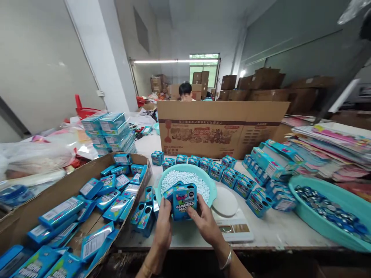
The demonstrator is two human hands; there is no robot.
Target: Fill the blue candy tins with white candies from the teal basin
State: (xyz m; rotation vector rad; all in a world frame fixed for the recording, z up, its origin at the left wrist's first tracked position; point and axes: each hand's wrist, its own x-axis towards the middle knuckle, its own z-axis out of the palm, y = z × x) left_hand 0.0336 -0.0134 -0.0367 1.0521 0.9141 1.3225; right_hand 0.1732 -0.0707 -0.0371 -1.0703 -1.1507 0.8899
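Note:
Both my hands hold one small blue candy box (184, 200) upright, its front reading "CARAMELO". My left hand (164, 226) grips its left side and my right hand (204, 221) grips its right side, fingers curled on the edges. The box is just in front of a teal bowl (210, 184) filled with small white candies (185, 179). A white round-topped scale (228, 216) sits right of my right hand. Several more small blue boxes (143, 216) stand left of my left hand.
A cardboard tray (17, 216) of flat blue boxes lies at left. Rows of small blue boxes (232, 177) curve behind the bowl. A large carton (220, 129) stands behind, a person beyond it. A teal basin (333, 227) of dark round lids is at right, with stacked printed sheets (333, 148).

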